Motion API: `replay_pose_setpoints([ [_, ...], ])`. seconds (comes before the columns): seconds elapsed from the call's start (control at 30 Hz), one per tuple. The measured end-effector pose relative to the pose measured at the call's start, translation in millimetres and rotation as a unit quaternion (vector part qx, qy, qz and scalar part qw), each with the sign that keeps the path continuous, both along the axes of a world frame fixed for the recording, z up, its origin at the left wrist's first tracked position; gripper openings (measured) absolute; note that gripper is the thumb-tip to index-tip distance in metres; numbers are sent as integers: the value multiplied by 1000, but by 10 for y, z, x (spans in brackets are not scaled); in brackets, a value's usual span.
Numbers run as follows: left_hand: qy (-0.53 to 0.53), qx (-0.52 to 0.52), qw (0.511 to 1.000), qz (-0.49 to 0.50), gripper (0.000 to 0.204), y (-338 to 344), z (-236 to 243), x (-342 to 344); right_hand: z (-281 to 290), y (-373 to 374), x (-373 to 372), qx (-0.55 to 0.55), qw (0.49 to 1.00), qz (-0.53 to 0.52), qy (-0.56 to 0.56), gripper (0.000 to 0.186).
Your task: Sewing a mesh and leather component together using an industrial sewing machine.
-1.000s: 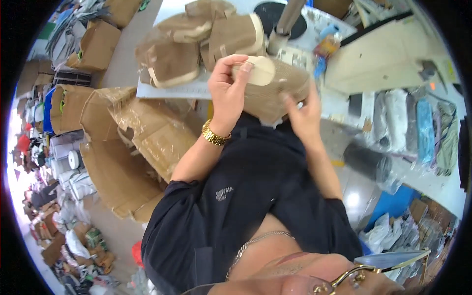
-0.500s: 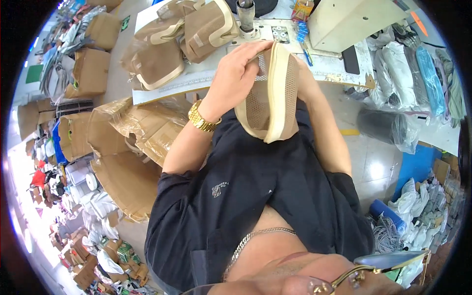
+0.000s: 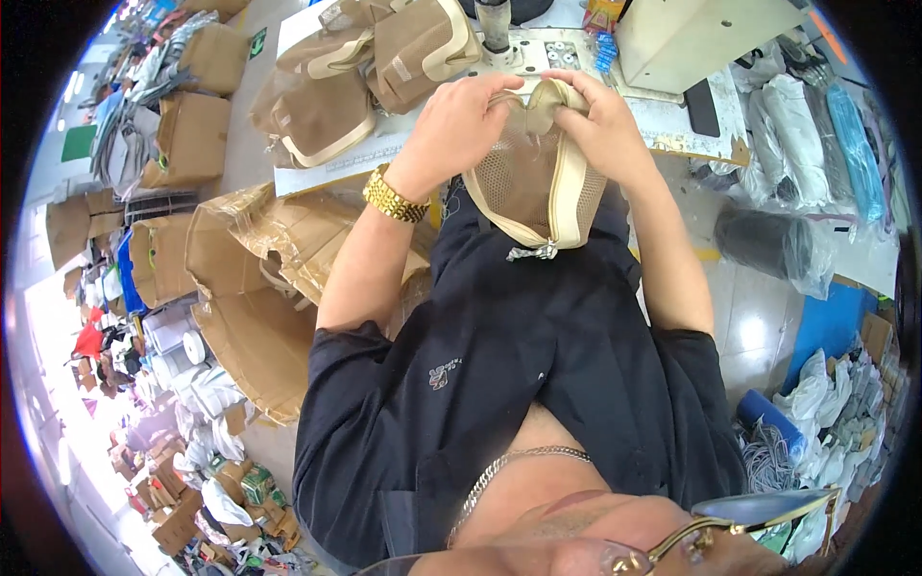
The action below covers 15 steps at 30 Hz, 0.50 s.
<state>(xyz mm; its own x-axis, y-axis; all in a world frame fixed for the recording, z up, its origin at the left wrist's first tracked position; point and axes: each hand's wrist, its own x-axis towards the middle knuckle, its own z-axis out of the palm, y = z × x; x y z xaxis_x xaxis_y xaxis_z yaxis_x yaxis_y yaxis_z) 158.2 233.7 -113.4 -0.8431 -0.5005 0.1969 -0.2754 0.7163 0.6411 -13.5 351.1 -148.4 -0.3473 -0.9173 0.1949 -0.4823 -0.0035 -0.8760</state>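
Note:
Above my lap, at the near edge of the worktable, I hold up a brown mesh pouch [image 3: 579, 197] with cream binding. Its mouth gapes open toward me, and a zipper pull with a grey-white cord [image 3: 534, 252] hangs at its lower end. My left hand [image 3: 459, 125] pinches the upper left rim. On the other side, my right hand [image 3: 603, 125] grips the upper right rim, thumb inside and fingers behind. Similar brown mesh pouches [image 3: 421, 53] lie piled on the table to the left.
A cream machine housing [image 3: 706, 43] stands on the white worktable [image 3: 338, 177], with a black phone [image 3: 702, 108] beside it. Open cardboard boxes [image 3: 252, 350] sit at my left. Plastic-wrapped rolls [image 3: 797, 139] lie to the right, and heaps of material [image 3: 812, 422] are lower right.
The pouch has turned and its zippered mouth is spread wider, showing the inside. My right hand has come from behind it to the upper right rim. The zipper cord now shows.

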Motion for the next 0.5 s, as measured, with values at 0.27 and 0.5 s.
replay_pose_setpoints([
  [0.27, -55, 130, 990, -3, 29, -28, -202, 29, -231, -24, 57, 9, 996, 9, -85, 28],
  [0.5, -11, 218, 976, -6, 28, -40, -361, 81, -192, -7, 63, 12, 996, 20, -86, 25],
])
